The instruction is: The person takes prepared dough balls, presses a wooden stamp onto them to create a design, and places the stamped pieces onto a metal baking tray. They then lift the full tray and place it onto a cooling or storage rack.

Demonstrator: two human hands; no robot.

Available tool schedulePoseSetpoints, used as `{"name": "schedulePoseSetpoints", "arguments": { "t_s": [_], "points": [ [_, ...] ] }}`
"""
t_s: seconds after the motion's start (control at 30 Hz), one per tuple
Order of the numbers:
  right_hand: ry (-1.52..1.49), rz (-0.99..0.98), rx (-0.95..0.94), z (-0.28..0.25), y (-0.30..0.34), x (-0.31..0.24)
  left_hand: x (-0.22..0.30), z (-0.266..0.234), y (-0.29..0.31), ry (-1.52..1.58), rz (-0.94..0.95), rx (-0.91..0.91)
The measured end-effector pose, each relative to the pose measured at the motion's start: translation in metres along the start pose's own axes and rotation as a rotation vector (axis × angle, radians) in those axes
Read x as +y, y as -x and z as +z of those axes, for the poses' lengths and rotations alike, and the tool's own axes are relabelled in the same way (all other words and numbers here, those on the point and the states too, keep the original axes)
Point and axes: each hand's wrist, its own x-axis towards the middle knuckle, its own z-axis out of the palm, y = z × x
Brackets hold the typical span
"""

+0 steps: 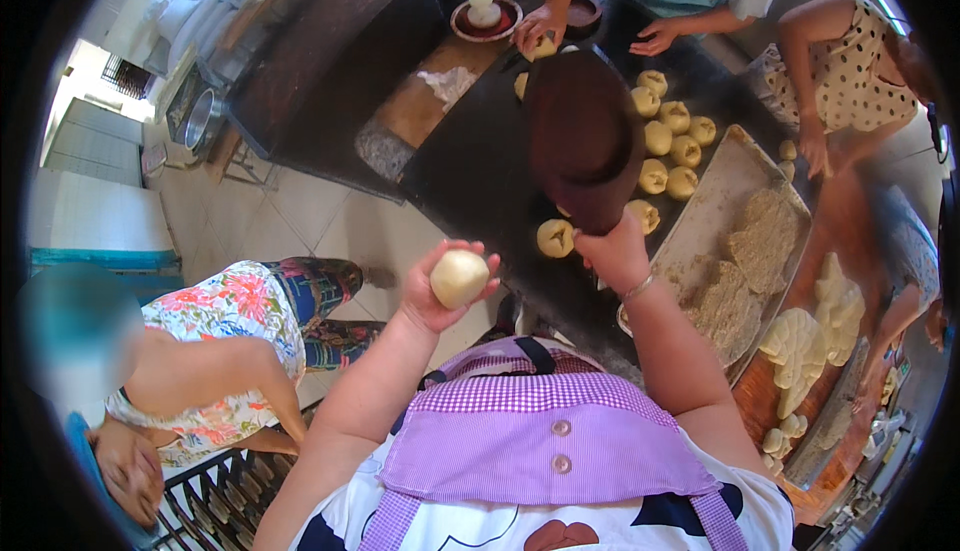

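Note:
A smooth, pale dough ball (pixel 459 279) rests in the upturned palm of my left hand (pixel 436 289), its fingers curled up around the sides. My right hand (pixel 617 251) grips the near end of a dark brown pan-shaped tool (pixel 584 131), which stretches away over the black table (pixel 450 166) and hides part of it. Just left of that hand lies a dough piece with a creased, split top (pixel 555 238). Several similar dough pieces (pixel 658 138) sit on the table beyond, to the right of the tool.
A tray (pixel 690 251) with crumbly tan material lies at right, beside a wooden table (pixel 845 221) bearing dough lumps (pixel 815 326). Across the table, a co-worker's hand (pixel 540 29) touches dough near a white object on a plate (pixel 486 21). Other people stand left and right.

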Motion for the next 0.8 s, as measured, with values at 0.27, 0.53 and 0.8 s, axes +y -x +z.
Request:
{"name": "schedulePoseSetpoints", "arguments": {
  "t_s": [0.27, 0.53, 0.8],
  "points": [
    [0.093, 0.279, -0.034, 0.015, 0.035, 0.068, 0.041, 0.002, -0.02, -0.02, 0.158, 0.116],
    [0.301, 0.209, 0.115, 0.042, 0.065, 0.094, 0.114, -0.025, -0.148, -0.781, 0.428, 0.457],
    [0.302, 0.375, 0.204, 0.109, 0.063, 0.067, 0.157, -0.015, -0.305, -1.461, 0.769, 0.121]
  ]
}}
